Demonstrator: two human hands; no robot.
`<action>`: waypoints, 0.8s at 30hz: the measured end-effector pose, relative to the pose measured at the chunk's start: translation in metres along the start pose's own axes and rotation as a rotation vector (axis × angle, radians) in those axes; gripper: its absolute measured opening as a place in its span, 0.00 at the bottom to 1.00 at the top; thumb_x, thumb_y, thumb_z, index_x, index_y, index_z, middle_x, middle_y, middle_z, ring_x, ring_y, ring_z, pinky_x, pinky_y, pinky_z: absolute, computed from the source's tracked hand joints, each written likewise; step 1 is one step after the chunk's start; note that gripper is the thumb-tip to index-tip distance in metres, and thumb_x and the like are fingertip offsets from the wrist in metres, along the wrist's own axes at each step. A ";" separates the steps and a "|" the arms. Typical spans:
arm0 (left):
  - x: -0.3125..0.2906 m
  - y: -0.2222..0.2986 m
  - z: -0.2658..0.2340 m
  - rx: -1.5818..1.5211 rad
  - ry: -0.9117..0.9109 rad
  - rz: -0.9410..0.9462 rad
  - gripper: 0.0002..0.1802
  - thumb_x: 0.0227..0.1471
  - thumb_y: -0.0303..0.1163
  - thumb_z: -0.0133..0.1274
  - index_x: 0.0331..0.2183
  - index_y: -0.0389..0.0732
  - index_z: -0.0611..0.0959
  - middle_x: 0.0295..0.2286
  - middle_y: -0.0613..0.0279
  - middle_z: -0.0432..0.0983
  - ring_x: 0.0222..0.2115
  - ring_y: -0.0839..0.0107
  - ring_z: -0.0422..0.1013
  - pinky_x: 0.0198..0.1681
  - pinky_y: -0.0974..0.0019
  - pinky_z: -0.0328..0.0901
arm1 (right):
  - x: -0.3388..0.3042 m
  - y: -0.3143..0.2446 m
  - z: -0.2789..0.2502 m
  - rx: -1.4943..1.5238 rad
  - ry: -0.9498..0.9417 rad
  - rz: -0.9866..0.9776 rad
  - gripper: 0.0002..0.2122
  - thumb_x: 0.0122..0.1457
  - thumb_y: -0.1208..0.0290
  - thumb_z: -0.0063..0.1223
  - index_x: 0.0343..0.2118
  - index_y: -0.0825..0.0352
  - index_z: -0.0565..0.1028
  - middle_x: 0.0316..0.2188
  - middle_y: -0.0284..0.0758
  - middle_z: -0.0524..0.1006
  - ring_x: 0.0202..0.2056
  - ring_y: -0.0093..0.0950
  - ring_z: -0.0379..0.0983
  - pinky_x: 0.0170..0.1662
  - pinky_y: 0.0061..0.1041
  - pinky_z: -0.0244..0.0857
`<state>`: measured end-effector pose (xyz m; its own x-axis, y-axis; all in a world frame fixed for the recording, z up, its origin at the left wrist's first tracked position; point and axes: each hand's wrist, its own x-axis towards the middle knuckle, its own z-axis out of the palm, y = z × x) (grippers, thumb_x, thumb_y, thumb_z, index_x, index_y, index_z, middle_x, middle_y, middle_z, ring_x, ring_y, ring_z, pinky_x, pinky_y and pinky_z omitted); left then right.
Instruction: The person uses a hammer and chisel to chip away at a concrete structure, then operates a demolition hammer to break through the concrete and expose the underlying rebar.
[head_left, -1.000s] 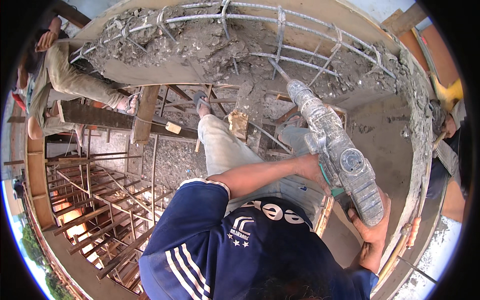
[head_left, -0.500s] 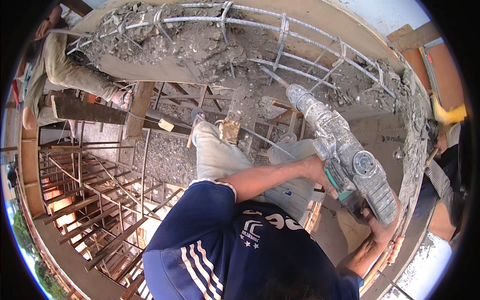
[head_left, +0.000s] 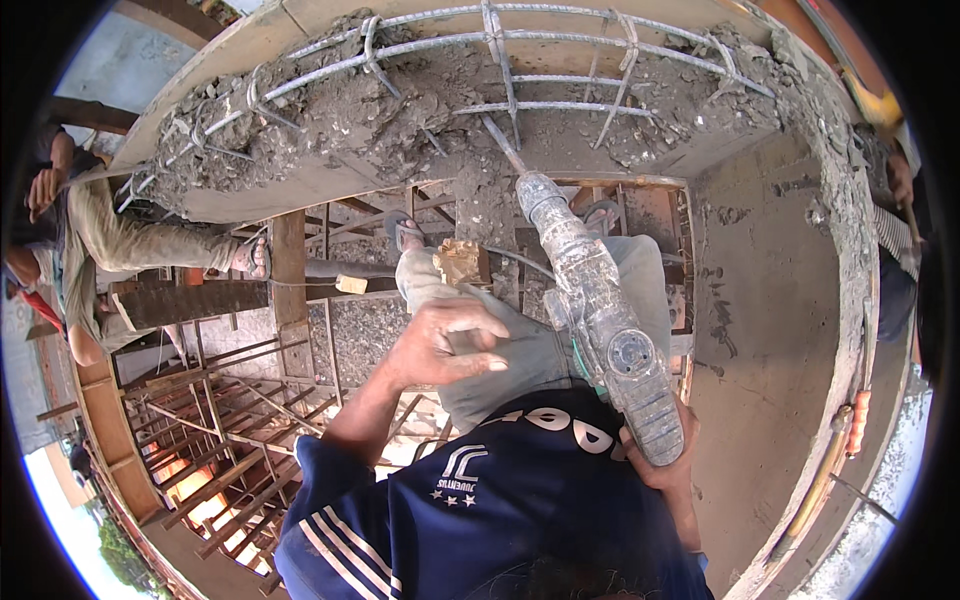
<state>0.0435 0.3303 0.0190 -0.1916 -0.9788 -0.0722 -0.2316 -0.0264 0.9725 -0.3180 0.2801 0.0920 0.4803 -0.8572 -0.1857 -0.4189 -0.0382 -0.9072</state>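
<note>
My right hand (head_left: 672, 458) grips the rear end of a dusty grey demolition hammer (head_left: 590, 265), which lies lengthwise over my right leg. Its chisel bit (head_left: 503, 147) reaches up to the rough broken concrete (head_left: 320, 145), just below the exposed steel bars (head_left: 400, 50). Off the tool, to its left, my left hand (head_left: 450, 342) is raised above my lap, holding nothing, with its fingers loosely bent and the thumb apart. The hammer's body hides part of its teal grip and some of my right hand's fingers.
A ragged yellowish block (head_left: 460, 262) sits between my legs. Wooden scaffolding (head_left: 230, 420) drops away at lower left. A co-worker's leg (head_left: 150, 225) is at left; another person's hand (head_left: 900, 180) shows at far right, above an orange-handled tool (head_left: 858, 425) on the wall edge.
My left hand has let go of the demolition hammer and moved left. The hammer has swung left in view, its rear still in my right hand. The whole view has shifted.
</note>
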 end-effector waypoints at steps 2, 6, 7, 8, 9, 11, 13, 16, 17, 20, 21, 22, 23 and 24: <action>0.004 -0.015 -0.025 0.009 0.532 0.313 0.26 0.55 0.48 0.58 0.40 0.31 0.81 0.36 0.52 0.78 0.39 0.62 0.76 0.44 0.62 0.69 | 0.007 0.006 0.009 -0.051 -0.016 -0.076 0.19 0.42 0.74 0.66 0.39 0.72 0.77 0.30 0.39 0.82 0.33 0.33 0.82 0.40 0.28 0.72; 0.059 -0.068 -0.018 -0.367 0.667 0.170 0.35 0.61 0.59 0.42 0.31 0.32 0.81 0.34 0.52 0.77 0.38 0.61 0.73 0.48 0.59 0.65 | 0.011 0.008 0.013 -0.031 -0.037 -0.046 0.20 0.42 0.71 0.67 0.40 0.70 0.77 0.30 0.39 0.82 0.32 0.33 0.82 0.38 0.29 0.73; 0.074 -0.078 -0.011 -0.663 0.484 0.131 0.39 0.62 0.62 0.38 0.29 0.32 0.80 0.33 0.52 0.77 0.37 0.60 0.73 0.49 0.58 0.64 | 0.020 0.008 0.010 -0.012 -0.023 -0.023 0.20 0.42 0.71 0.67 0.40 0.70 0.77 0.30 0.39 0.82 0.32 0.33 0.82 0.38 0.29 0.73; 0.070 -0.089 -0.009 -0.670 0.469 0.150 0.40 0.64 0.62 0.33 0.24 0.33 0.77 0.28 0.54 0.74 0.33 0.62 0.71 0.47 0.58 0.64 | 0.024 0.002 0.014 -0.053 -0.095 -0.070 0.20 0.43 0.72 0.67 0.41 0.70 0.76 0.30 0.39 0.82 0.32 0.33 0.82 0.38 0.29 0.73; 0.075 -0.100 -0.014 -0.667 0.494 0.202 0.39 0.63 0.62 0.34 0.23 0.35 0.76 0.26 0.55 0.73 0.32 0.63 0.70 0.47 0.58 0.64 | 0.022 0.030 0.017 -0.404 -0.066 -0.267 0.20 0.43 0.73 0.66 0.42 0.70 0.75 0.31 0.40 0.82 0.32 0.33 0.82 0.38 0.30 0.73; 0.082 -0.096 -0.007 -0.679 0.517 0.250 0.38 0.63 0.62 0.34 0.20 0.37 0.74 0.23 0.57 0.71 0.30 0.64 0.68 0.47 0.58 0.64 | 0.024 0.026 0.020 -0.139 -0.095 -0.183 0.22 0.43 0.72 0.68 0.43 0.69 0.75 0.32 0.40 0.82 0.32 0.33 0.82 0.39 0.31 0.73; 0.080 -0.096 -0.001 -0.688 0.576 0.219 0.37 0.62 0.62 0.35 0.18 0.39 0.70 0.21 0.59 0.68 0.28 0.65 0.65 0.46 0.57 0.64 | 0.031 0.022 0.025 -0.230 -0.122 -0.208 0.22 0.43 0.71 0.69 0.43 0.68 0.75 0.32 0.39 0.82 0.32 0.32 0.82 0.39 0.30 0.74; 0.082 -0.096 -0.002 -0.634 0.569 0.222 0.36 0.61 0.63 0.33 0.17 0.41 0.68 0.20 0.59 0.66 0.28 0.66 0.65 0.47 0.58 0.64 | 0.050 0.014 0.021 -0.199 -0.132 -0.124 0.22 0.43 0.71 0.69 0.43 0.68 0.76 0.32 0.38 0.82 0.32 0.30 0.82 0.39 0.29 0.74; 0.080 -0.098 -0.001 -0.649 0.565 0.207 0.36 0.61 0.62 0.34 0.17 0.41 0.68 0.20 0.60 0.66 0.28 0.66 0.65 0.47 0.59 0.64 | 0.052 0.011 0.018 -0.166 -0.138 -0.061 0.21 0.43 0.71 0.69 0.42 0.68 0.76 0.32 0.37 0.82 0.32 0.29 0.82 0.39 0.28 0.74; 0.074 -0.095 -0.001 -0.670 0.574 0.185 0.34 0.60 0.61 0.37 0.17 0.41 0.69 0.20 0.60 0.64 0.27 0.67 0.65 0.46 0.58 0.64 | 0.049 0.019 0.025 -0.185 -0.094 -0.131 0.20 0.44 0.71 0.70 0.41 0.68 0.77 0.32 0.36 0.83 0.32 0.27 0.82 0.38 0.27 0.74; 0.075 -0.096 0.000 -0.675 0.571 0.190 0.34 0.60 0.60 0.37 0.18 0.41 0.69 0.20 0.60 0.64 0.27 0.67 0.65 0.46 0.58 0.64 | 0.048 0.023 0.026 -0.187 -0.080 -0.132 0.20 0.44 0.71 0.70 0.41 0.68 0.77 0.32 0.36 0.83 0.33 0.26 0.82 0.38 0.27 0.74; 0.076 -0.096 -0.001 -0.677 0.565 0.195 0.34 0.60 0.60 0.37 0.18 0.41 0.69 0.20 0.60 0.64 0.27 0.67 0.65 0.46 0.58 0.64 | 0.049 0.026 0.029 -0.230 -0.087 -0.134 0.20 0.43 0.71 0.70 0.41 0.68 0.76 0.32 0.37 0.82 0.32 0.30 0.82 0.39 0.29 0.74; 0.076 -0.097 -0.001 -0.680 0.559 0.200 0.33 0.60 0.60 0.38 0.18 0.41 0.69 0.20 0.60 0.64 0.27 0.66 0.65 0.46 0.58 0.64 | 0.050 0.026 0.030 -0.246 -0.099 -0.139 0.21 0.43 0.70 0.69 0.41 0.68 0.76 0.31 0.38 0.82 0.32 0.32 0.82 0.39 0.30 0.74; 0.076 -0.097 0.000 -0.683 0.562 0.201 0.33 0.60 0.60 0.38 0.18 0.41 0.69 0.20 0.60 0.64 0.27 0.66 0.65 0.46 0.58 0.64 | 0.053 0.024 0.033 -0.263 -0.111 -0.144 0.21 0.43 0.70 0.69 0.41 0.68 0.76 0.31 0.38 0.82 0.32 0.34 0.82 0.39 0.31 0.74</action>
<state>0.0514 0.2582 -0.0807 0.3675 -0.9282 0.0578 0.4067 0.2163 0.8876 -0.2778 0.2508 0.0478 0.6243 -0.7726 -0.1155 -0.5181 -0.2988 -0.8014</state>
